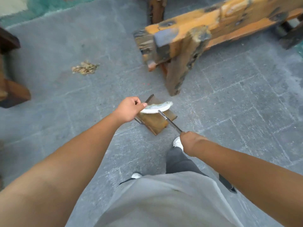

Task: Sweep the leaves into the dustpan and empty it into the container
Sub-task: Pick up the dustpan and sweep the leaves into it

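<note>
On the grey paved floor (65, 112), up and to the left of the hands, a small heap of dry leaves (85, 68) lies well apart from everything else. Nearer the person, a brown dustpan (154, 122) hangs just in front of the feet, with a white brush head (155, 108) lying across its upper part. The left hand (129, 109) has its fingers (139, 104) curled round a thin dark handle at the dustpan's left edge, thumb pointing toward the brush head. The right hand (188, 141) grips the lower end of a slim metal broom handle (169, 121), which runs up and left to the brush head. White shoes (177, 142) and dark trousers show below the right hand. A weathered orange wooden bench (188, 35) stands at upper right, and dark wooden furniture (11, 89) sits at the left edge.
</note>
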A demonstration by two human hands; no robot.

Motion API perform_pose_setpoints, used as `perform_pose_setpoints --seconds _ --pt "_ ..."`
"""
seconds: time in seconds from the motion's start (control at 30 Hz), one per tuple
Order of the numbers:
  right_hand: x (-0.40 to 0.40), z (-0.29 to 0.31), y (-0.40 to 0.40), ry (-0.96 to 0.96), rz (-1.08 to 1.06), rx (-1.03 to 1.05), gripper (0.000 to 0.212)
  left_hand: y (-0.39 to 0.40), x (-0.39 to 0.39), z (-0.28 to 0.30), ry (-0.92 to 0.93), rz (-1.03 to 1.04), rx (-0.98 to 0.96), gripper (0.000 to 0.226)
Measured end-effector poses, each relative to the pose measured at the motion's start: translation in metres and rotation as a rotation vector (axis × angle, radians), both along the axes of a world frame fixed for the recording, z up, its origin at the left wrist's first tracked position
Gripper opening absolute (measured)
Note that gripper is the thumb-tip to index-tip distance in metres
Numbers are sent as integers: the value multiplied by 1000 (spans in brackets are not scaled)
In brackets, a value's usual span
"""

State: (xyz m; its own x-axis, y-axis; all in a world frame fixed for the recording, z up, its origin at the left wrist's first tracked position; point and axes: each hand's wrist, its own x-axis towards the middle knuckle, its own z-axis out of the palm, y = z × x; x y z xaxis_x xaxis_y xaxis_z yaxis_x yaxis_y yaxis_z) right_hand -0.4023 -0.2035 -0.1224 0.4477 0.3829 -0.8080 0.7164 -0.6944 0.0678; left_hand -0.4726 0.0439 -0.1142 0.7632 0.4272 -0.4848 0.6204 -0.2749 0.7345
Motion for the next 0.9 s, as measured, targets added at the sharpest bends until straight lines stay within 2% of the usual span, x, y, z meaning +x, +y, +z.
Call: perform_pose_setpoints --seconds 0.17,0.37,0.57,0.7,0.9 --pt "-78 5 80 50 148 61 44 70 -120 22 -13 252 29 40" --pt "-112 8 206 76 312 147 40 157 -194 30 -17 474 106 40" --pt "-92 -7 348 95 398 181 33 278 -207 27 0 678 216 43" --pt "-59 -9 435 117 381 191 32 359 -200 21 33 761 253 44" --pt "-22 -15 558 72 327 179 32 479 -185 1 91 774 246 40"
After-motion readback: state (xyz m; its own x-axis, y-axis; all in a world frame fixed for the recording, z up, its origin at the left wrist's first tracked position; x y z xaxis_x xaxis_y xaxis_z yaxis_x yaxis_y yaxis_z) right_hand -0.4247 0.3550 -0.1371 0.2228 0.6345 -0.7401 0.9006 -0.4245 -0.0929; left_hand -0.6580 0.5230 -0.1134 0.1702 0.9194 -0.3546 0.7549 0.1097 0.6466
